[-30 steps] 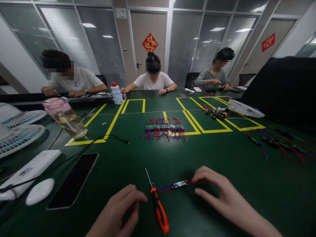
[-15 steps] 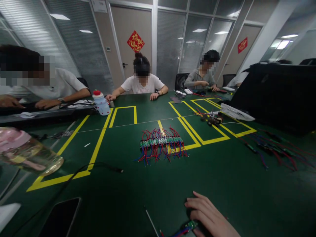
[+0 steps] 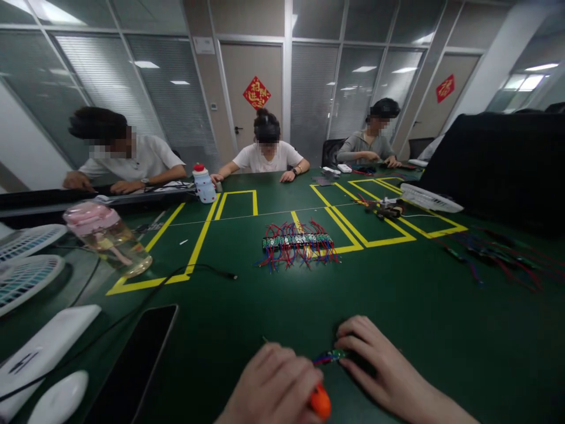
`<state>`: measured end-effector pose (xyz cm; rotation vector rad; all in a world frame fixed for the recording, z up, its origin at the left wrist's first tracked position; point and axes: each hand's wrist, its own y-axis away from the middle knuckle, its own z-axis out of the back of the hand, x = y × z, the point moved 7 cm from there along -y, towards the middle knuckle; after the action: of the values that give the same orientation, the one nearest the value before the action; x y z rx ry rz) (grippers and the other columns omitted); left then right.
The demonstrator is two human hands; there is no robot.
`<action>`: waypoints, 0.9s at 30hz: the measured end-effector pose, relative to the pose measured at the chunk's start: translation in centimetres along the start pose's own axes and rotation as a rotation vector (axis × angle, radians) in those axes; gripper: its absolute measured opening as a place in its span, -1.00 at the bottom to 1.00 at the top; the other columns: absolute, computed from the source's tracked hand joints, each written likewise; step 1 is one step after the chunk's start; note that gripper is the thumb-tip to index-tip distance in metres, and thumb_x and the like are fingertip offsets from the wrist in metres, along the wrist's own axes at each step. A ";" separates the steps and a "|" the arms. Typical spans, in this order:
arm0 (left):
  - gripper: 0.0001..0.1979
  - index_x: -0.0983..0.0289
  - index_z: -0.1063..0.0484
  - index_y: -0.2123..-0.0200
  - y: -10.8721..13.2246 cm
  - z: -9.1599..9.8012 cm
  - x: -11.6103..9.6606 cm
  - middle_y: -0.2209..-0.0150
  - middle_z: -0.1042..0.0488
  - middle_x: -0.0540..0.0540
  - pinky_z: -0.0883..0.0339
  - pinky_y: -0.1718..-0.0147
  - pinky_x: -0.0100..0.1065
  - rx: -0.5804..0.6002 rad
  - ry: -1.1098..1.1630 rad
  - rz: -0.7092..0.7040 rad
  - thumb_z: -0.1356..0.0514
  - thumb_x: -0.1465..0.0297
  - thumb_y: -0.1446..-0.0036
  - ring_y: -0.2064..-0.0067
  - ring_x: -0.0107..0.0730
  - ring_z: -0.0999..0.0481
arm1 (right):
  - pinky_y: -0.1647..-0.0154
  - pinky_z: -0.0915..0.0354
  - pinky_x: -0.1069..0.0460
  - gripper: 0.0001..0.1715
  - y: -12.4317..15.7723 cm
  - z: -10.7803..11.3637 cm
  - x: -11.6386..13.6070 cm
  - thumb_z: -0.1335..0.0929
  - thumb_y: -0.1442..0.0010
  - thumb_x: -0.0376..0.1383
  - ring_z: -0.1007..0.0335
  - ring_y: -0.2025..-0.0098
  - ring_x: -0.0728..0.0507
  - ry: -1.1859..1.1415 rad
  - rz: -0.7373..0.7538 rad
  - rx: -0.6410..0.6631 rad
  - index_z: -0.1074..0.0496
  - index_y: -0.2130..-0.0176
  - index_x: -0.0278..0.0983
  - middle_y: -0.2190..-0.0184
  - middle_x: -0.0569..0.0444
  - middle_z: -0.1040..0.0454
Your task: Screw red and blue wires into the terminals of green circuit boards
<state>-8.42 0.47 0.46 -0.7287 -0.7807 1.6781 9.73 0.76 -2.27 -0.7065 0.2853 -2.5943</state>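
Note:
My left hand (image 3: 276, 383) is closed around a screwdriver (image 3: 321, 403) low in the middle of the view. Its orange handle end pokes out by the little finger side of the fist, and a thin tip shows past the knuckles. To the right, my right hand (image 3: 375, 359) pinches a small green circuit board (image 3: 338, 355) between thumb and fingers, just above or on the table. Red and blue wires run from this board toward my left hand, which hides their ends. Farther up the table lies a row of similar wired boards (image 3: 298, 240).
On the left are a phone (image 3: 136, 359), a white mouse (image 3: 59, 397), a pink-lidded bottle (image 3: 110, 235) and a black cable (image 3: 212, 268). Loose wired boards (image 3: 498, 259) lie at right, near a black monitor (image 3: 494, 171). Several people sit across the green table (image 3: 247, 306).
My left hand has come into view with the screwdriver, whose shaft alone showed before. The view has tilted and shifted left. My right hand and the board appear higher in the picture.

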 end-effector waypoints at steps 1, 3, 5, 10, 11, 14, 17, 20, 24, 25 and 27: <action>-0.74 0.29 -0.39 0.09 -1.2 1.4 1.1 0.28 -0.56 0.12 -0.48 0.25 -0.36 0.005 0.045 0.097 0.00 0.28 -0.35 0.26 -0.37 -0.56 | 0.11 -0.42 -0.06 -0.82 -0.4 -0.5 0.0 -0.29 -0.21 -0.43 -0.41 0.14 -0.16 -0.032 -0.031 0.027 -0.46 0.22 -0.24 0.21 -0.04 -0.46; -0.83 0.26 -0.34 0.07 -3.4 4.5 4.3 0.23 -0.55 0.10 -0.48 0.24 -0.40 -0.090 0.100 0.420 -0.04 0.36 -0.33 0.23 -0.41 -0.58 | 0.13 -0.38 -0.05 -0.85 -1.4 -1.5 0.1 -0.32 -0.19 -0.43 -0.38 0.16 -0.16 -0.098 -0.029 0.055 -0.47 0.24 -0.27 0.24 -0.03 -0.44; -0.83 0.25 -0.27 0.06 -4.7 6.6 7.2 0.24 -0.52 0.09 -0.50 0.31 -0.40 -0.297 0.315 0.663 -0.01 0.35 -0.35 0.32 -0.45 -0.59 | 0.15 -0.35 -0.01 -0.88 -2.7 -2.4 0.3 -0.36 -0.16 -0.41 -0.36 0.18 -0.14 -0.158 0.006 0.066 -0.49 0.24 -0.28 0.27 -0.02 -0.42; -0.72 0.22 -0.18 -0.04 -5.7 4.2 10.0 0.30 -0.41 0.00 -0.51 0.40 -0.36 -0.490 0.753 0.852 -0.06 0.31 -0.30 0.43 -0.47 -0.55 | 0.31 -0.30 0.06 -0.86 -5.0 -4.0 0.6 -0.43 -0.11 -0.42 -0.34 0.34 -0.06 -0.301 0.034 0.098 -0.55 0.25 -0.31 0.32 0.03 -0.42; -0.72 0.22 -0.18 -0.04 -5.7 3.5 9.7 0.29 -0.39 0.00 -0.51 0.41 -0.37 -0.486 0.784 0.850 -0.06 0.31 -0.30 0.42 -0.48 -0.54 | 0.33 -0.28 0.07 -0.87 -5.2 -4.1 0.7 -0.44 -0.09 -0.42 -0.34 0.36 -0.05 -0.317 0.033 0.093 -0.56 0.27 -0.32 0.34 0.04 -0.41; -0.75 0.22 -0.21 -0.01 -5.8 2.3 8.1 0.30 -0.36 -0.01 -0.48 0.42 -0.44 -0.421 0.743 0.761 -0.06 0.29 -0.31 0.43 -0.52 -0.53 | 0.36 -0.26 0.08 -0.89 -5.4 -4.2 0.7 -0.45 -0.08 -0.42 -0.34 0.38 -0.05 -0.353 0.032 0.076 -0.58 0.30 -0.32 0.38 0.06 -0.40; -0.75 0.20 -0.21 -0.03 -5.6 1.9 7.0 0.29 -0.37 -0.01 -0.47 0.37 -0.45 -0.343 0.679 0.709 -0.05 0.28 -0.33 0.39 -0.51 -0.54 | 0.34 -0.26 0.07 -0.89 -5.4 -4.3 0.7 -0.45 -0.08 -0.41 -0.36 0.35 -0.06 -0.377 0.045 0.056 -0.59 0.30 -0.33 0.36 0.04 -0.42; -0.75 0.19 -0.22 -0.04 -5.5 1.8 6.9 0.29 -0.36 -0.02 -0.45 0.35 -0.45 -0.297 0.641 0.689 -0.04 0.29 -0.33 0.40 -0.53 -0.52 | 0.32 -0.27 0.06 -0.91 -5.4 -4.3 0.6 -0.45 -0.07 -0.42 -0.37 0.34 -0.08 -0.390 0.044 0.036 -0.58 0.32 -0.34 0.35 0.02 -0.44; -0.76 0.20 -0.22 -0.04 -5.4 1.2 6.8 0.29 -0.37 -0.01 -0.44 0.34 -0.43 -0.222 0.621 0.674 -0.03 0.30 -0.33 0.40 -0.53 -0.51 | 0.33 -0.28 0.05 -0.90 -5.4 -4.3 0.6 -0.45 -0.06 -0.42 -0.38 0.34 -0.08 -0.402 0.044 0.025 -0.59 0.32 -0.33 0.36 0.02 -0.45; -0.76 0.21 -0.22 -0.03 -5.3 1.1 6.7 0.29 -0.37 -0.01 -0.44 0.34 -0.43 -0.206 0.613 0.671 -0.03 0.30 -0.33 0.40 -0.52 -0.51 | 0.32 -0.28 0.05 -0.89 -5.4 -4.3 0.6 -0.45 -0.06 -0.42 -0.38 0.34 -0.08 -0.405 0.045 0.021 -0.59 0.31 -0.33 0.36 0.02 -0.45; -0.75 0.21 -0.22 -0.04 -5.2 0.8 6.6 0.29 -0.37 0.00 -0.45 0.33 -0.42 -0.189 0.601 0.664 -0.03 0.30 -0.33 0.40 -0.52 -0.50 | 0.31 -0.29 0.04 -0.89 -5.4 -4.3 0.5 -0.45 -0.07 -0.41 -0.38 0.34 -0.08 -0.410 0.050 0.017 -0.59 0.31 -0.33 0.35 0.01 -0.46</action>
<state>-7.55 7.76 4.64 -1.6636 -0.2697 1.8058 5.17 5.63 -4.03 -1.1819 0.1490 -2.3312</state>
